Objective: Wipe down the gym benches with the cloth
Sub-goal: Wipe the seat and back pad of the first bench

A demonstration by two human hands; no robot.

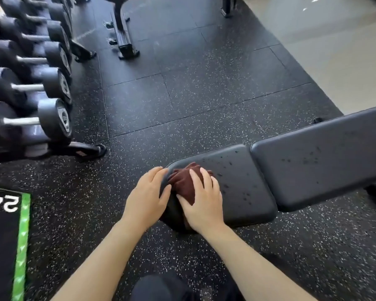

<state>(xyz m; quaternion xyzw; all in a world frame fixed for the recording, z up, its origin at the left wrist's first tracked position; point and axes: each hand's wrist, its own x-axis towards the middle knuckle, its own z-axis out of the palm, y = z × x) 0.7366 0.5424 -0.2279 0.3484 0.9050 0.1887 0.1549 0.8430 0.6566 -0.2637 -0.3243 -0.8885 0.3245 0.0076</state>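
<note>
Brown cloth (pixel 183 183) sits bunched at the near end of the bench seat pad (pixel 248 205), right hand (pixel 202 203) pressing flat on it, fingers spread, not clenched. Left hand (pixel 147 196) rests loose against that same end. Dark droplets (pixel 245 195) dot the seat further along.

Head-worn view, steeply down (close) onto bench seat (pixel 243 181)

You have two hands, left hand (pixel 147 202) and right hand (pixel 204 205), one cloth (pixel 183 181), one two-pad surface (pixel 248 187), at least five dumbbells (pixel 54 121) and one mat (pixel 22 235).
</note>
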